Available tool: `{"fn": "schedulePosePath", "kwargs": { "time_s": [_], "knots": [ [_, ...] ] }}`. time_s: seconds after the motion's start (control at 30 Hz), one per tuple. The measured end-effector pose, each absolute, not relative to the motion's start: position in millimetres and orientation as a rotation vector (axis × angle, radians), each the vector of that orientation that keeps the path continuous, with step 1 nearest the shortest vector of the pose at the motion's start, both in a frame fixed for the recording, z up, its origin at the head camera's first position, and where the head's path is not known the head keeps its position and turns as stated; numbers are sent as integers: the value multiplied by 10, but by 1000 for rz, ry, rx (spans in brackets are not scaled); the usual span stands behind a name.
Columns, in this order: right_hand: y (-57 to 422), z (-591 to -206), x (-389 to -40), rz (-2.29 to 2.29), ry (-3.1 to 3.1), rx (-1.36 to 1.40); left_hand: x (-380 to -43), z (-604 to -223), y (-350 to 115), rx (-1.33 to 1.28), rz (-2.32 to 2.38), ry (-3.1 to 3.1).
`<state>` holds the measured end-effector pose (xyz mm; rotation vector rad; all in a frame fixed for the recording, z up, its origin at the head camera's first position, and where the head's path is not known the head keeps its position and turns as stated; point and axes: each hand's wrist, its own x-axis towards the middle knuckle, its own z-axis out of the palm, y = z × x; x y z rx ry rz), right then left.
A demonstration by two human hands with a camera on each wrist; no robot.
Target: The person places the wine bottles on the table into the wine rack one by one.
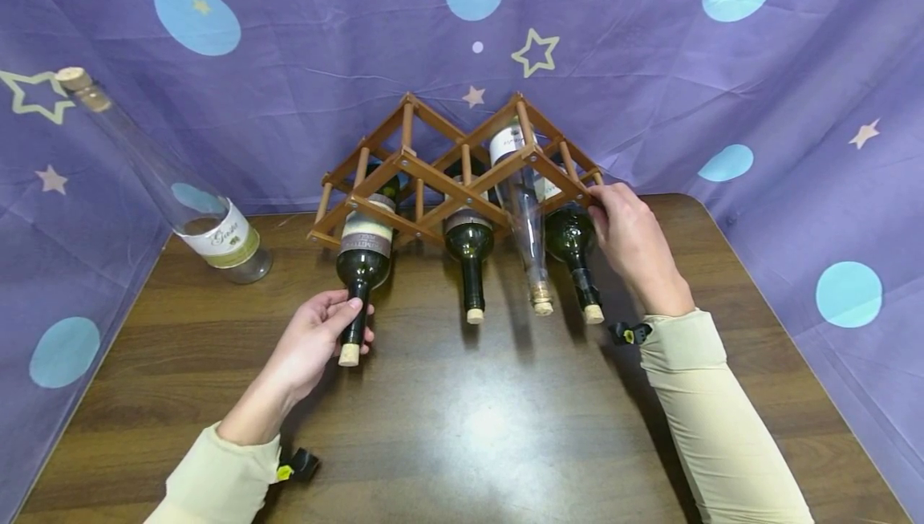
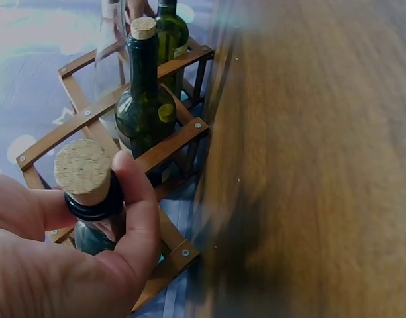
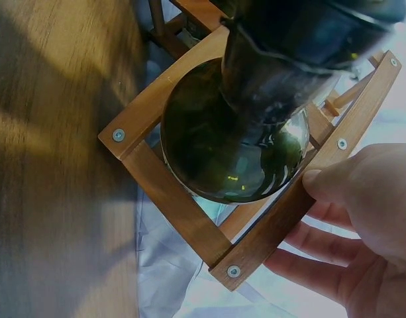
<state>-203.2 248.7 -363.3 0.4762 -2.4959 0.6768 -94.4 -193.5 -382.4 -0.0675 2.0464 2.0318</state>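
My left hand grips the neck of a corked dark green wine bottle, thumb on top, just below the cork. That bottle's labelled body lies in the left part of a wooden lattice wine rack. At the rack's right end, my right hand pinches a slat, thumb on its front face in the right wrist view. Close by is a green bottle in the right-end slot. A clear bottle slants through the rack beside it, and another dark bottle sits in the middle.
A tall clear corked bottle with a white and green label stands at the table's left edge. The rack sits at the back of the brown wooden table, close to a purple cloth backdrop with stars and dots.
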Motion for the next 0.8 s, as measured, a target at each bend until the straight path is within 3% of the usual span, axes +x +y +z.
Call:
{"fn": "schedulePosePath", "kwargs": {
  "time_s": [0.8],
  "knots": [
    [2487, -3637, -2033, 669, -2484, 483, -1203, -3810, -1907, -105, 2085, 1973]
  ]
}}
